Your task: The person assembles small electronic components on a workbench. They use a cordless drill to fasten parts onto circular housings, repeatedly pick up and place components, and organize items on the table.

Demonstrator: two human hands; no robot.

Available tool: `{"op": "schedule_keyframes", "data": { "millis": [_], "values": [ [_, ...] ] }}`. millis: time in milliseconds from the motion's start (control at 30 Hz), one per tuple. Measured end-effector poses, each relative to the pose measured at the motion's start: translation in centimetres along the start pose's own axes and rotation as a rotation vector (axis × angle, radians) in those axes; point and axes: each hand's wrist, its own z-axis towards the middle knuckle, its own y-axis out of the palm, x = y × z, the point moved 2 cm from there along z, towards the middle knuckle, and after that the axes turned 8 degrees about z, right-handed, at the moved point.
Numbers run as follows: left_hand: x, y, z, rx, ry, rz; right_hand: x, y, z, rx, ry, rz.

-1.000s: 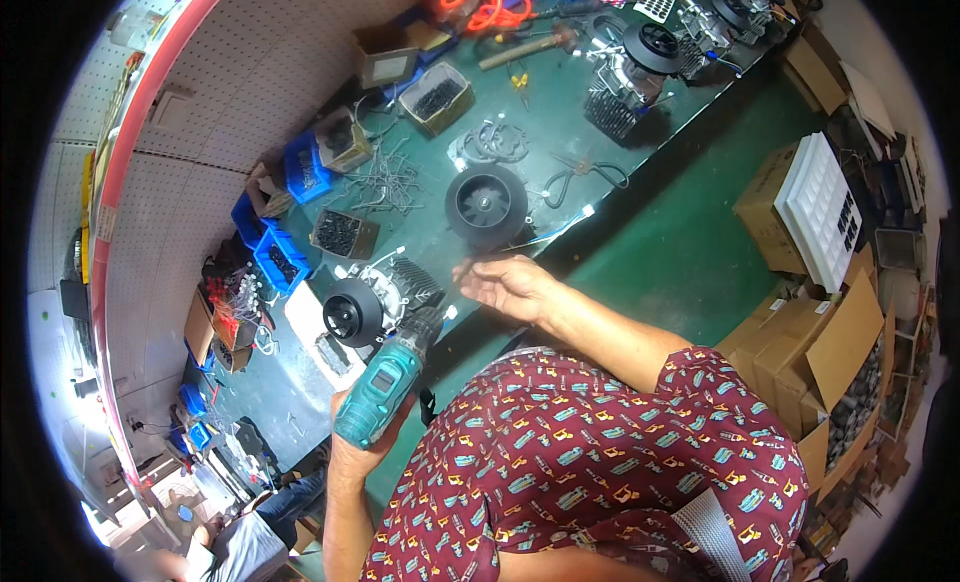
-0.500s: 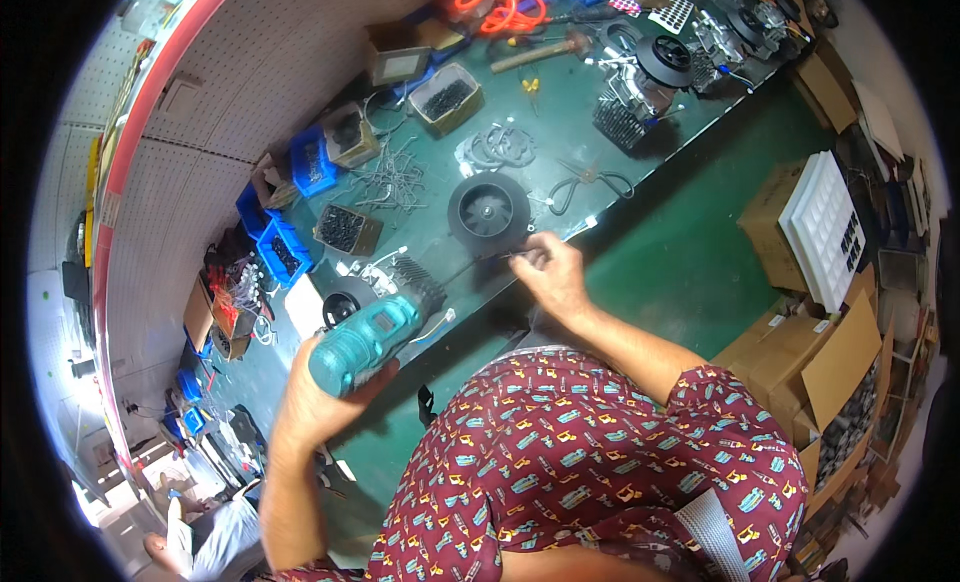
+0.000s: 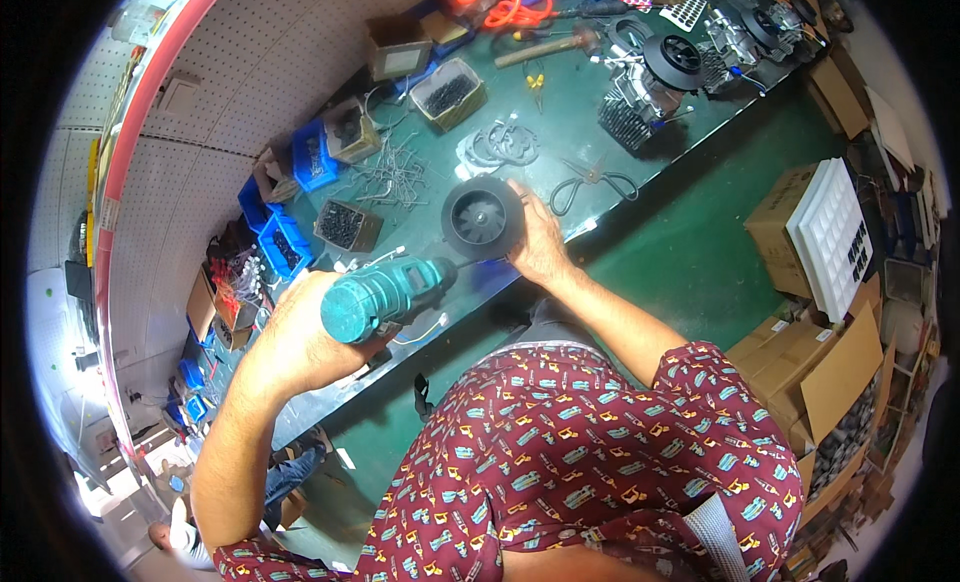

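Note:
My left hand (image 3: pixel 312 332) is wrapped round the grip of a teal power screwdriver (image 3: pixel 375 300). Its long bit points right, and the tip is close to the lower edge of a black round fan wheel (image 3: pixel 482 218); whether they touch I cannot tell. On the wheel's right side, my right hand (image 3: pixel 538 240) grips the rim, with some fingers hidden behind it. Just beyond the wheel lie flat grey gaskets (image 3: pixel 505 144), and black-handled scissors (image 3: pixel 592 182) rest to the right of my right hand.
Boxes of black screws (image 3: pixel 447 94), blue bins (image 3: pixel 283 245) and a pile of bent wires (image 3: pixel 392 175) line the bench's far left. A hammer (image 3: pixel 540 50) and small engines with fans (image 3: pixel 650 87) stand farther back. Cartons (image 3: pixel 785 367) are at the right. Another person (image 3: pixel 182 537) is at lower left.
My right hand has gone from a pinch near the bit's tip to the fan wheel's right rim. The wheel is slightly tilted now, and the screwdriver has shifted up and right.

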Motion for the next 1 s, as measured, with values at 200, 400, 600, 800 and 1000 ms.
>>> {"op": "schedule_keyframes", "data": {
  "millis": [200,400,600,800,1000],
  "values": [
    [-0.4,0.6,0.2,-0.047,-0.02,-0.009,-0.4,0.1,-0.5,-0.022,0.045,-0.036],
    [-0.2,0.9,-0.3,-0.01,-0.027,0.054,-0.5,0.5,-0.7,-0.02,0.029,-0.076],
    [1.5,0.6,0.1,-0.004,-0.069,0.089,-0.7,-0.1,-0.5,-0.048,0.031,-0.104],
    [1.7,0.1,-0.4,0.029,-0.028,0.126,-0.6,-0.4,-0.1,-0.001,-0.043,-0.057],
    [-2.2,-0.7,-6.9,0.186,-0.053,-0.462,1.7,-3.0,0.1,-0.17,-0.056,0.121]
  ]
}}
